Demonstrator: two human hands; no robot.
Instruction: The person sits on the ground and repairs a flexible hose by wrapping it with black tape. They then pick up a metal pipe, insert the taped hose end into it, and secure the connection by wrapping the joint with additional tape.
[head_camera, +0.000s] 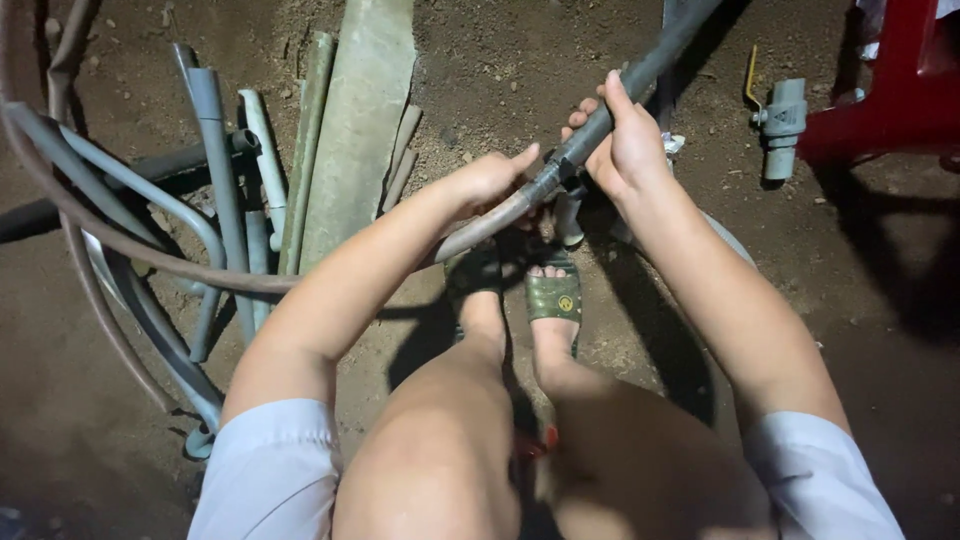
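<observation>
Over bare dirt ground (500, 60), left hand (490, 180) and right hand (625, 145), each grip wrapped tight around the grey pipe (655, 60).

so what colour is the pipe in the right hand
Grey. The right hand grips the pipe, which shows best in the head view.

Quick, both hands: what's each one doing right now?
Left hand: closed on the hose where it meets the pipe.
Right hand: closed around the grey pipe.
</observation>
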